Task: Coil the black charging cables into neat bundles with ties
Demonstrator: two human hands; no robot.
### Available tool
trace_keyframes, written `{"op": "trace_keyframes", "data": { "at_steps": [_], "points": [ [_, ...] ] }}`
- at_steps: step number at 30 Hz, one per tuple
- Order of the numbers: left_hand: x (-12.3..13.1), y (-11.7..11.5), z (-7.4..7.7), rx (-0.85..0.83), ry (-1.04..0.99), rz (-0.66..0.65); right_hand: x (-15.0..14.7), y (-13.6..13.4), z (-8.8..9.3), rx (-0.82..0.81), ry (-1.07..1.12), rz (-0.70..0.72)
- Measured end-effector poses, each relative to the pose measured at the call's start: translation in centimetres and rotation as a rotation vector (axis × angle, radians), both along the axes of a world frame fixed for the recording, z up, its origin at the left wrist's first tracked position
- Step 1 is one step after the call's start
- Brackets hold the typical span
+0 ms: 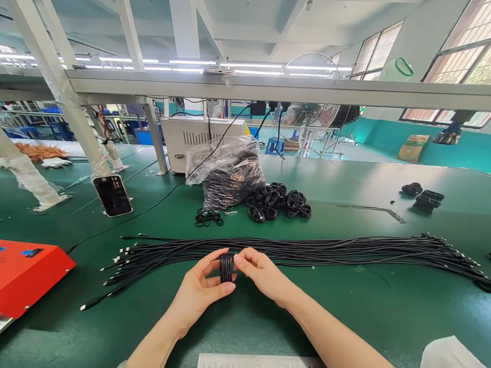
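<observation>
Left hand [196,296] and right hand [264,275] pinch a black coil [226,267] (probably cable) between fingers [240,256].

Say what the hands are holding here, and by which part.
A small coil of black cable, held by its sides: the left hand pinches its left edge between thumb and fingers, and the right hand presses against its right edge.

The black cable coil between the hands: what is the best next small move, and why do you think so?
Probably slip one of the small black rings around the black cable coil. The left hand and right hand pinch it in a tight round shape, and the coils in the pile keep that shape.
</observation>
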State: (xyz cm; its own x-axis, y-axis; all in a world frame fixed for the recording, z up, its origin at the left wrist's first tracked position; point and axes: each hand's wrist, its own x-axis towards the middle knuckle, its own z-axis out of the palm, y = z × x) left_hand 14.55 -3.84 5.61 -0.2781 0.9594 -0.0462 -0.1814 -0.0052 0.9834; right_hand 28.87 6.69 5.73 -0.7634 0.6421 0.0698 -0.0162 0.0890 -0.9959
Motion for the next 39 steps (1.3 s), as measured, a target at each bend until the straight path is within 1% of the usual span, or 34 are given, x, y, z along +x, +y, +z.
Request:
{"op": "trace_keyframes", "data": {
  "at_steps": [4,6,8,13,17,19,23,26,30,34,39],
  "points": [
    [0.0,0.0,-0.2,0.026,0.03,0.015,0.0,-0.2,0.1,-0.109,-0.005,0.119],
    [0.1,0.0,-0.2,0.031,0.035,0.012,0.1,-0.2,0.0,-0.146,0.001,0.13],
    [0.1,0.0,-0.1,0.032,0.027,0.003,0.0,-0.2,-0.1,-0.149,0.012,0.117],
    [-0.1,-0.1,0.2,0.027,0.001,0.021,-0.2,-0.5,0.3,-0.057,0.072,0.059],
    [-0.1,0.0,0.2,0.025,0.008,0.046,-0.1,-1.0,0.8,0.079,0.044,-0.029],
    [0.1,0.0,0.2,0.04,0.011,0.049,0.0,-0.9,1.0,0.089,0.016,-0.021],
    [0.4,0.0,0.2,0.047,0.026,0.034,0.2,-0.1,1.2,-0.036,0.021,0.036],
    [0.6,0.0,0.0,0.046,0.04,0.022,0.0,0.0,0.8,-0.142,0.058,0.065],
    [0.8,0.0,-0.3,0.029,0.061,0.012,-0.6,-0.5,-0.2,-0.237,0.067,0.03],
    [0.7,0.0,-0.4,0.009,0.076,0.012,-0.8,-0.9,-0.6,-0.259,0.09,0.004],
    [0.5,0.0,-0.4,-0.032,0.083,0.016,-0.3,-0.5,0.0,-0.176,0.021,0.057]
  ]
}}
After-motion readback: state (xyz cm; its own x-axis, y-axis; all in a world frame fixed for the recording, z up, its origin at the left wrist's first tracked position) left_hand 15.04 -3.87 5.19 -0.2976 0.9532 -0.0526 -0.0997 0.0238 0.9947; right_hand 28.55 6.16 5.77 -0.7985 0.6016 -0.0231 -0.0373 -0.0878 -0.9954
